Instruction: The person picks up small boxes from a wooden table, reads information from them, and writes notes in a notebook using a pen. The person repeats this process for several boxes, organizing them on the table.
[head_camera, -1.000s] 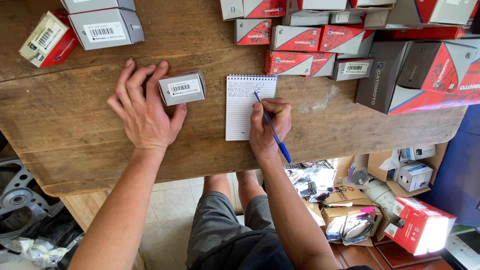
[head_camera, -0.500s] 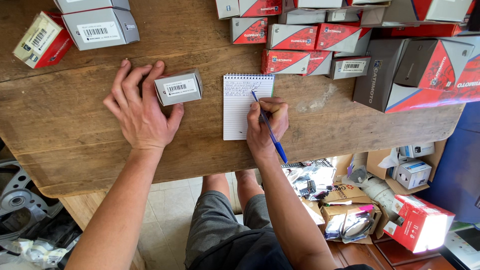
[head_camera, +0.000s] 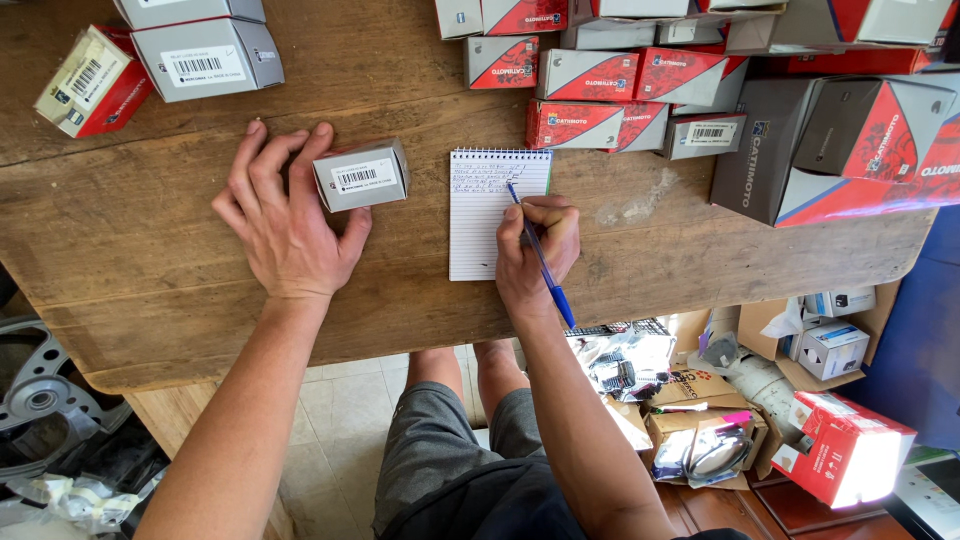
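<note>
The handwriting on the spiral notepad (head_camera: 490, 215) is too small to make out, and only its upper lines are filled. Boxes along the top edge of the frame are cut off, and the big dark carton (head_camera: 760, 160) at upper right is partly covered by red and grey packs. The blue pen (head_camera: 540, 258) lies on a diagonal, tip up-left on the paper near the pad's upper right, cap end down-right past the wrist. The right hand (head_camera: 538, 255) pinches it, fingers curled tight around the barrel. The left hand (head_camera: 290, 225) rests flat on the worn, grainy wooden table (head_camera: 130, 270), fingers spread wide, thumb and forefinger touching a small grey cardboard box (head_camera: 360, 175) with a white barcode label; the box sits left of centre, just beside the pad
</note>
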